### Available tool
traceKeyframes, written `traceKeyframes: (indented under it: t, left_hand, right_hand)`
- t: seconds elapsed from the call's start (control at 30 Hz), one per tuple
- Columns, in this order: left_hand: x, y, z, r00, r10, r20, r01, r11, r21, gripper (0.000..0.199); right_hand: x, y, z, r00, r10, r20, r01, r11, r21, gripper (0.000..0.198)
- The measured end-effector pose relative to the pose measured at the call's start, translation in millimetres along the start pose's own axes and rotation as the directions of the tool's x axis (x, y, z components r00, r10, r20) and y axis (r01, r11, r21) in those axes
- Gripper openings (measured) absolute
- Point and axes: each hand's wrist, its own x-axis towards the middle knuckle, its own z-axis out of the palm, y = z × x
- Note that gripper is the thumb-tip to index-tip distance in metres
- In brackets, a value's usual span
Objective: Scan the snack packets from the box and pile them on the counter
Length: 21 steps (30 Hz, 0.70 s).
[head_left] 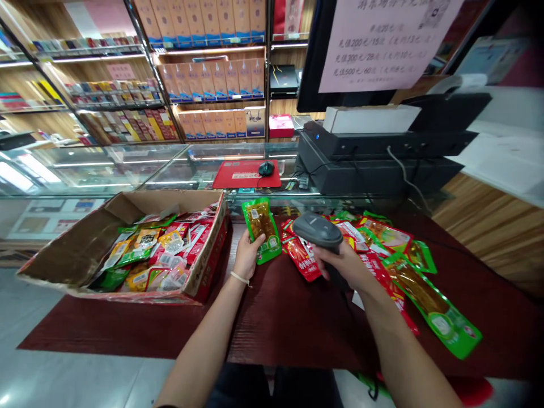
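Observation:
My left hand (247, 255) grips a green snack packet (262, 229) with a clear window and brown food inside, its barcode label facing up. In my right hand (335, 260) is a dark grey barcode scanner (317, 229), its head tilted toward the packet; the fingers wrap its handle. Beneath and beside the scanner lie red snack packets (300, 258) in a loose pile. A long green packet (437, 309) rests at the right of that pile. To the left of my left hand stands an open cardboard box (215, 252) holding many mixed snack packets (147, 238).
Behind the dark red table (272, 317) is a glass counter with a red mouse pad (225, 174) and a black mouse (266, 168). A black cash register unit (382, 164) and a monitor with a pink paper sign (378, 51) stand back right. Shelves of boxed goods (212, 79) line the wall.

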Motion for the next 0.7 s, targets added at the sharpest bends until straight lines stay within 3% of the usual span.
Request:
traceKeyframes:
  t: [0.13,0.3,0.47,0.6,0.7]
  left_hand:
    - [-9,3,9,0.997,0.076,-0.002,-0.074,0.975,0.211,0.038]
    - [-17,9,42,0.959,0.198,0.203,-0.268,0.867,0.420,0.031]
    - [-6,7,96,0.849,0.242,0.469,-0.471,0.747,0.468,0.039]
    - [1,-24,140,0.744,0.141,0.653,-0.554,0.677,0.485,0.044]
    - [1,-48,162,0.712,0.102,0.694,-0.566,0.668,0.483,0.042]
  right_hand:
    - [0,-10,-24,0.969,-0.108,-0.224,0.147,0.975,0.165,0.030]
    - [-13,-23,-76,0.904,-0.114,-0.413,0.245,0.928,0.280,0.025]
    - [-33,-27,-112,0.846,-0.128,-0.518,0.328,0.891,0.314,0.030]
    - [-41,-27,-125,0.828,-0.144,-0.542,0.377,0.858,0.348,0.031]
    - [-45,-27,-129,0.820,-0.155,-0.551,0.399,0.845,0.355,0.029]
